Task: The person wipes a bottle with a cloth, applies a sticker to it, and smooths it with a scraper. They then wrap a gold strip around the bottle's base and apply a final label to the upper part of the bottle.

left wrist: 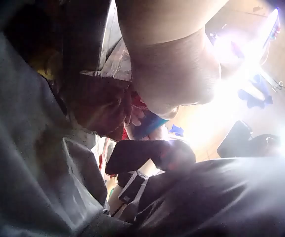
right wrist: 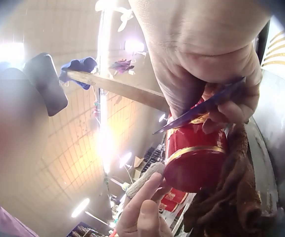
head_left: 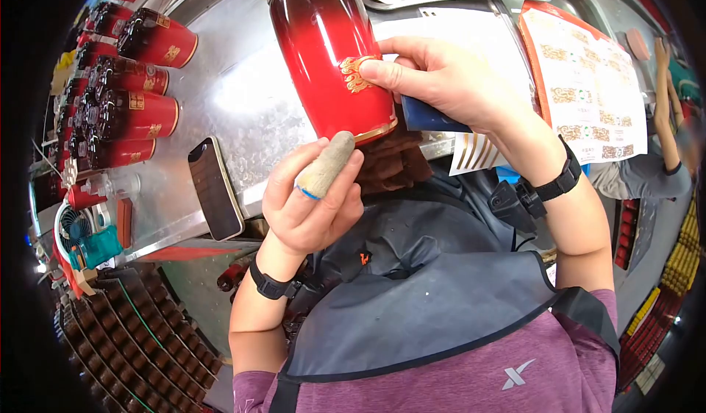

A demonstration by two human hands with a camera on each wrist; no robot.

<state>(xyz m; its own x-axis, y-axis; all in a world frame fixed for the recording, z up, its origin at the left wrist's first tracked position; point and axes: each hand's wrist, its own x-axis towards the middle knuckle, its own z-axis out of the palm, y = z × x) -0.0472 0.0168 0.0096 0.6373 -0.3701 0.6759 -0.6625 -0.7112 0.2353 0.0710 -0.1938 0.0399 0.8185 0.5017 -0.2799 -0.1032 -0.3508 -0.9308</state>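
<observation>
A glossy red jar point(head_left: 323, 52), dark at its far end, lies tilted over the bench edge with a gold band round its base. My right hand point(head_left: 456, 86) is at its side, the thumb pressing beside a gold ornamental decal point(head_left: 356, 76). A flat blue scraper card point(head_left: 432, 116) is tucked in that hand; in the right wrist view the thin card point(right wrist: 201, 109) sticks out between the fingers. My left hand point(head_left: 312, 214) has its fingertips right at the jar's base. One finger wears a beige cloth finger cover point(head_left: 329, 166). The left wrist view is mostly glare and apron.
A brown cloth point(head_left: 396, 164) lies below the jar at the bench edge. Several finished-looking red jars point(head_left: 143, 115) stand at the left, near a phone point(head_left: 215, 189). Sheets of gold decals point(head_left: 588, 82) lie at the right. Another person's arm point(head_left: 664, 111) shows at far right.
</observation>
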